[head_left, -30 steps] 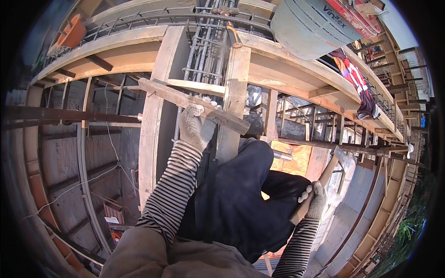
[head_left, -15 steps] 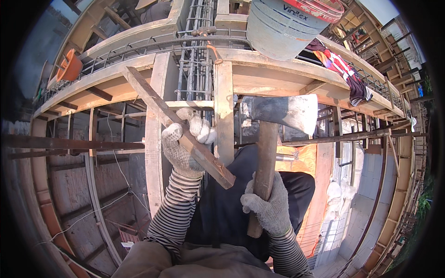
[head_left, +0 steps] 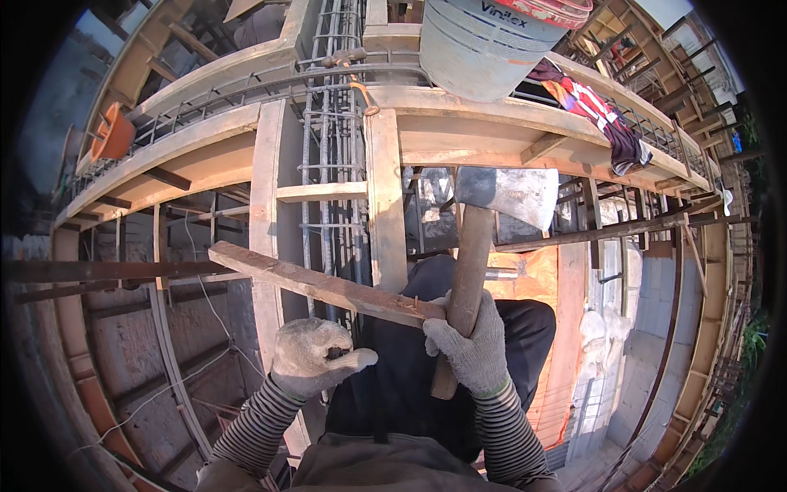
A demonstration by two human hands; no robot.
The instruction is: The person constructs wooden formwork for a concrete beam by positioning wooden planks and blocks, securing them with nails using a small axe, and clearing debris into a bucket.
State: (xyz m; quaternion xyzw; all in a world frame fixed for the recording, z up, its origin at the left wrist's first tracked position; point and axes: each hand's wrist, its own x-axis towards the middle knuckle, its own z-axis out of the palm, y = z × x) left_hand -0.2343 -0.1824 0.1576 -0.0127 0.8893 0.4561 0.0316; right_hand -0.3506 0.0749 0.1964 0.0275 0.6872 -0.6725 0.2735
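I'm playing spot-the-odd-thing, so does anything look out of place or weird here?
Yes: the colourful cloth at upper right hangs crumpled over wooden boards, odd on a building site. Small nail-like bits also stick up from the wooden strip near the right hand; they might be sharp.

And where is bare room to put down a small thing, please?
Bare, narrow patches: the left board beyond the wood strip, and the right board between hammer and strip. Crowded: the rebar cage, and around the right hand, with axe and strip end.

Gap btwn L grip (head_left: 316, 357) & axe (head_left: 471, 258), over dk trousers (head_left: 389, 385); wood strip (head_left: 320, 284) blocks fwd.
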